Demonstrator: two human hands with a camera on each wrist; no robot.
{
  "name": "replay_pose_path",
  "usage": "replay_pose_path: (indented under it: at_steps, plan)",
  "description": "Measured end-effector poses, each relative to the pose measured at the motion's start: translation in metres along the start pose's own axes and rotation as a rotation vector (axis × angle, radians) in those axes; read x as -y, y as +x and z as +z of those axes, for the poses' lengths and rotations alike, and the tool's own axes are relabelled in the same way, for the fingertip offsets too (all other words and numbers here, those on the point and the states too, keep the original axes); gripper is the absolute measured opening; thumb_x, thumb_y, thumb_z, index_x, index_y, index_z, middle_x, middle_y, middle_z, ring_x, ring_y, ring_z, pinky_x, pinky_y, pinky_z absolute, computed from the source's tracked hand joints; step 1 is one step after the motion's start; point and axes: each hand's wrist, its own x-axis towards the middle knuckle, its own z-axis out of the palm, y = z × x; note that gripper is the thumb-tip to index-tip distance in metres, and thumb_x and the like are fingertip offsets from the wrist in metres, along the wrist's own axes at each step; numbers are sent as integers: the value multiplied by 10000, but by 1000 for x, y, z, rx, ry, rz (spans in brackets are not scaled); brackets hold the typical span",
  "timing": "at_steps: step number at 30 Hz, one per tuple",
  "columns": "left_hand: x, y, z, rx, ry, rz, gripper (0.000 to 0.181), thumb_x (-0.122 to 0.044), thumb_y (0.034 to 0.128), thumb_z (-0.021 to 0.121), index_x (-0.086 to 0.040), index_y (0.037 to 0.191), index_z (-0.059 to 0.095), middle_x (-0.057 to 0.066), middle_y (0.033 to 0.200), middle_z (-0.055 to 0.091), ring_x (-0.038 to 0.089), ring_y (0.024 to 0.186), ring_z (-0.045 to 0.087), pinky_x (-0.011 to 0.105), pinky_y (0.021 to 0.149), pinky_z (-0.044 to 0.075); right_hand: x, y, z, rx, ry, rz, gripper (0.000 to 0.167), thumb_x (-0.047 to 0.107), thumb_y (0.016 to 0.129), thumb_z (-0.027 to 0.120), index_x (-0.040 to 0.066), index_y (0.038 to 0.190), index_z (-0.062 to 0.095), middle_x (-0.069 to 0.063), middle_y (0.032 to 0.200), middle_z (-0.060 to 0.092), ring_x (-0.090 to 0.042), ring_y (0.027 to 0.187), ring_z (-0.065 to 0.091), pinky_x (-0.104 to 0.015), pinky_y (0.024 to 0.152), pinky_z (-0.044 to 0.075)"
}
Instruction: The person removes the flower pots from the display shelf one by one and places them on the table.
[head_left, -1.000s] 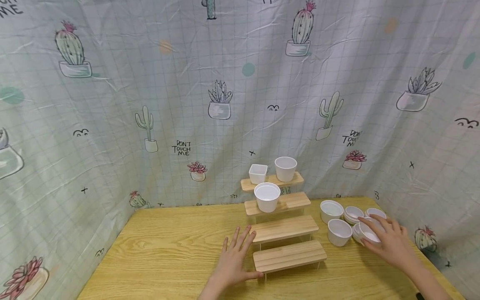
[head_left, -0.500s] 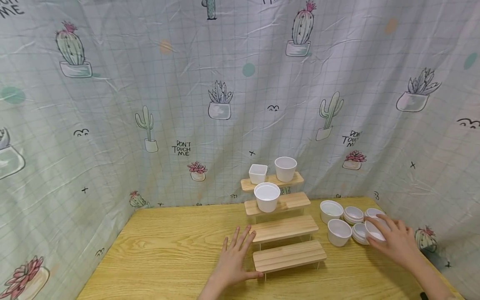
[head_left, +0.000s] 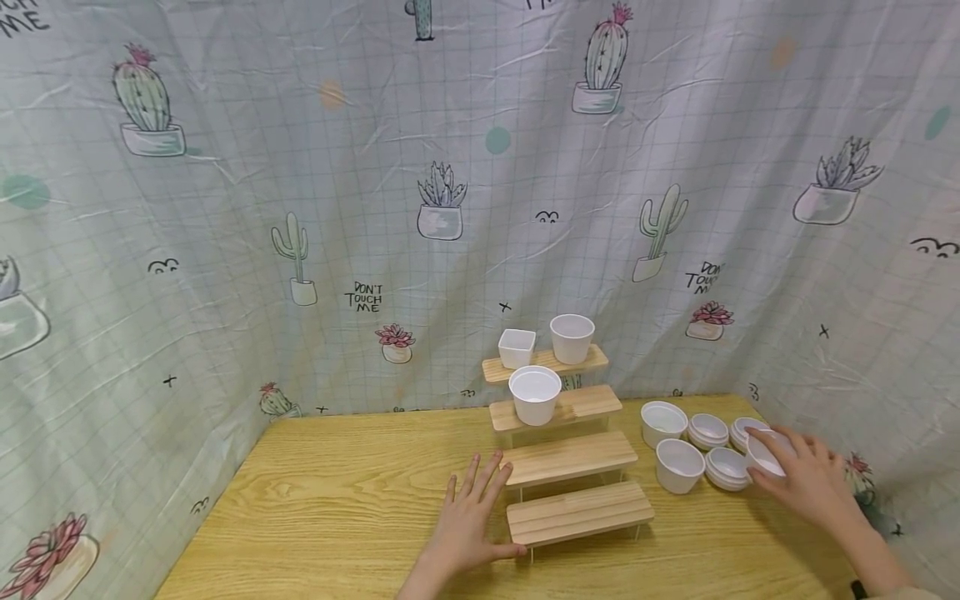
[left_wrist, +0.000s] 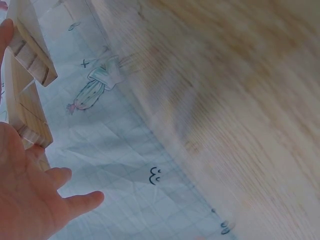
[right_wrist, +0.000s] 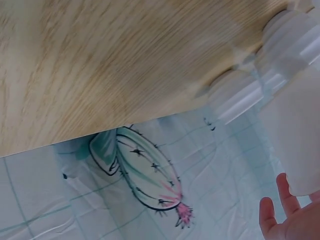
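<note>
Right hand [head_left: 813,487] grips a white cup [head_left: 763,456] beside a stepped wooden rack [head_left: 581,510]

I see the cup pinched between the right hand's thumb and fingers. Just left of that hand, five more white containers [head_left: 679,468] cluster on the wooden table [head_left: 322,500]. The left hand [head_left: 461,529] spreads its fingers wide at the rack's left end, thumb by the lowest step. Farther out from it, three white pots [head_left: 535,398] stand on the upper two steps.
</note>
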Motion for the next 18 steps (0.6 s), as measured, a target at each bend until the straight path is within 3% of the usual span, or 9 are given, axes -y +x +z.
replay_pose_path:
  at_steps: [7, 18]
  plan:
    - [-1, 0, 0, 3, -1, 3, 1075, -693, 593, 626, -228, 1439, 150, -21, 1518, 92, 348, 1362, 171, 639, 982, 267, -9, -3, -1, -1, -26, 28, 636, 346, 700, 714, 274, 1271, 442, -160, 1133, 473, -443, 892, 418, -544, 575, 291]
    - [-1, 0, 0, 2, 17, 0, 1075, -700, 591, 622, -234, 1438, 151, -27, 1518, 93, 339, 1366, 165, 633, 983, 272, -18, -9, 3, 78, -32, 73, 653, 350, 715, 706, 270, 1291, 406, -178, 1146, 427, -451, 908, 380, -531, 561, 265]
